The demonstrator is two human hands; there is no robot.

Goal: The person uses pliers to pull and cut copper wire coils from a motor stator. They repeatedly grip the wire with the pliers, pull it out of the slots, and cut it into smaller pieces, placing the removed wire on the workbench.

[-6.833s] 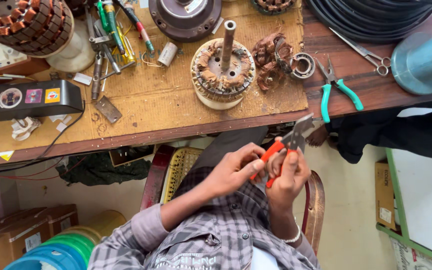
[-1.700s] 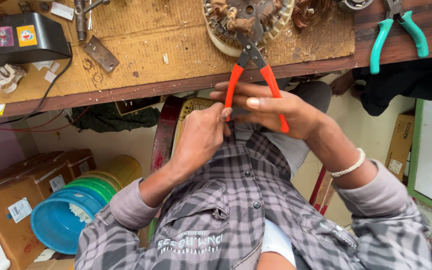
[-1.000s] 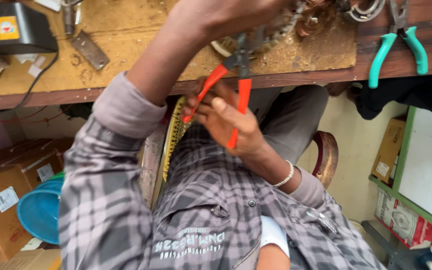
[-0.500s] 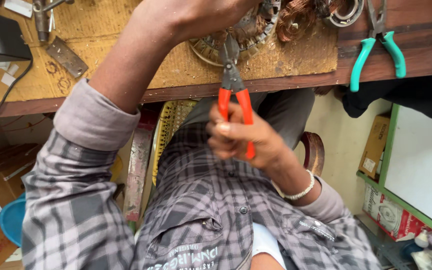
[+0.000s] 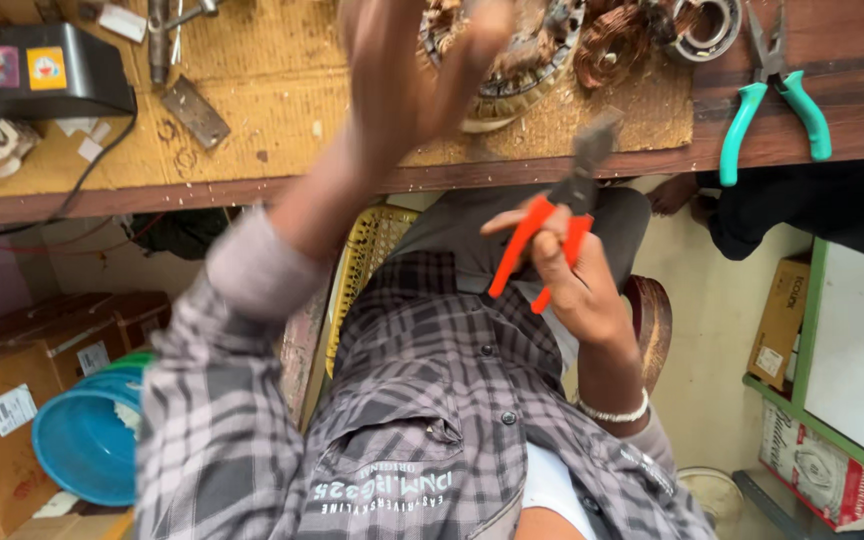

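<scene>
Nearest cam: plaid shirt (image 5: 412, 440), person sitting over a yellow chair (image 5: 367, 250).

R hand (image 5: 572, 285) is holding orange-handled cutters (image 5: 552, 235) below the surface edge, in front of the lap. Fingers are wrapping both handles, index lying along one grip; handles narrow, nearly together. Cutter head is pointing up-right, tip just under the surface (image 5: 252, 130) edge, not touching the work. White bangle (image 5: 612, 412) on R wrist.

Vs 0.5 s ago: cutters were standing upright w/ head at the motor winding; now they are tilting right and sitting lower, clear of the winding. R hand is lower too.

L hand (image 5: 407, 70) is raised over the surface, motion-blurred, fingers spread wide, holding nothing that I can make out. It is sitting in front of the motor stator (image 5: 522, 60), contact can't tell. 0.5 s ago this hand was closing on the stator rim; now it is opening.

On surface, farther out: loose copper wire coil (image 5: 617, 40) just R of stator, bearing ring (image 5: 707, 25) beside it, teal-handled pliers (image 5: 777, 90) well R, untouched, same spot as before. L side: black box (image 5: 37, 70) w/ cable, metal plate (image 5: 195, 110).

Floor level: blue tub (image 5: 82, 440) at L, cardboard boxes (image 5: 12, 350) beside it.
</scene>
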